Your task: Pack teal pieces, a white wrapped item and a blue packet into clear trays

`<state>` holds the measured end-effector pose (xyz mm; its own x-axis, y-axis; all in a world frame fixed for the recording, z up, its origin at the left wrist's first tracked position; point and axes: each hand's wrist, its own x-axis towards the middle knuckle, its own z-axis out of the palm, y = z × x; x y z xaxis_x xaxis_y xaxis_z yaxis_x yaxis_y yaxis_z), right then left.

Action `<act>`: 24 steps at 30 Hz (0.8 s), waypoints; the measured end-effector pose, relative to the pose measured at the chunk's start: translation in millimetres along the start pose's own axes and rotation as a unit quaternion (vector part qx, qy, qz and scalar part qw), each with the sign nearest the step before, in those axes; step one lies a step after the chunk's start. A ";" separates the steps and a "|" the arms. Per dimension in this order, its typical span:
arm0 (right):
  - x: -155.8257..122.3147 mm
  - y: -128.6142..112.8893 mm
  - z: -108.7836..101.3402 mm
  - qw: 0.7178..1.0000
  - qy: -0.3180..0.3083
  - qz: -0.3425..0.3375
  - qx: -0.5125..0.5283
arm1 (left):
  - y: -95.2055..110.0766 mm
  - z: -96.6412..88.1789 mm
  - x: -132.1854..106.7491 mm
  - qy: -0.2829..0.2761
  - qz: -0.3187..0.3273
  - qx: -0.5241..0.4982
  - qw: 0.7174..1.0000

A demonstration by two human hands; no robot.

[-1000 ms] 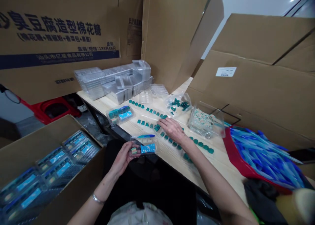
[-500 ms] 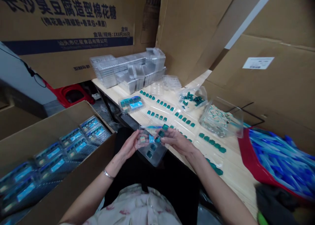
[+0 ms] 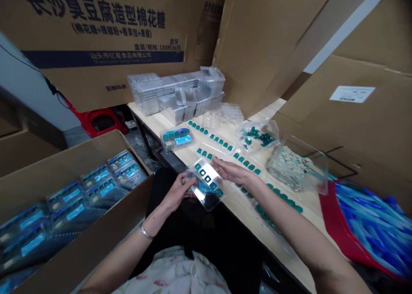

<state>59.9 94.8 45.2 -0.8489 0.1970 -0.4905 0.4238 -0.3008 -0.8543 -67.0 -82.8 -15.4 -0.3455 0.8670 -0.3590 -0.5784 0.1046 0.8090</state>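
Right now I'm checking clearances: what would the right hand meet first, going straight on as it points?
The right hand would probably meet the nearby row of green pieces first; depth is unclear, so it might pass above them.

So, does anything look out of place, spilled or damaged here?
Only mildly: a few clear trays sit askew against the neater tray stack, breaking its line. The clear sheet with green pieces is angled in the left hand, probably just from handling. I see no obvious spill or damage.
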 end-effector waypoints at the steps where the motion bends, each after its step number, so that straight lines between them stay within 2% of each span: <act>1: -2.0 1.6 -0.2 1.000 0.019 -0.014 -0.020 | -1.1 0.0 0.8 0.003 0.003 0.001 1.000; 4: -7.8 2.0 0.2 0.992 0.029 -0.083 -0.088 | -2.5 -1.8 3.2 -0.009 0.003 -0.029 1.000; 8: -3.4 -11.0 -3.7 0.983 -0.038 -0.097 -0.151 | 0.7 -6.4 5.0 -0.044 -0.025 -0.103 0.993; 11: 14.6 -21.4 -7.5 0.967 -0.072 -0.088 -0.228 | 4.0 -8.0 4.5 -0.057 -0.030 -0.106 0.992; 14: 39.5 -23.6 -5.5 0.930 -0.070 -0.103 -0.346 | 3.7 -7.6 4.2 -0.051 -0.028 -0.068 0.996; 17: 53.9 -18.0 0.7 0.855 0.007 -0.205 -0.475 | -0.5 -7.6 6.0 -0.027 -0.014 -0.033 0.999; 19: 49.2 -11.2 5.1 0.796 0.103 -0.281 -0.526 | -3.3 -8.2 6.8 -0.014 -0.004 -0.032 0.999; 20: 42.4 -7.1 7.2 0.773 0.159 -0.294 -0.539 | -3.8 -8.6 6.3 -0.006 0.003 -0.036 0.999; 22: 23.2 2.5 11.3 0.751 0.266 -0.260 -0.546 | -2.3 -8.9 2.6 0.014 0.020 -0.049 0.998; 24: 4.1 12.6 15.2 0.761 0.330 -0.185 -0.527 | 3.0 -8.6 -4.2 0.036 0.036 -0.061 0.997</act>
<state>57.0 77.7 35.0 -0.7755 0.6170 0.1337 0.5078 0.7355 -0.4485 -73.6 -90.3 -15.5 -0.4386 0.8329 -0.3376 -0.6337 -0.0203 0.7733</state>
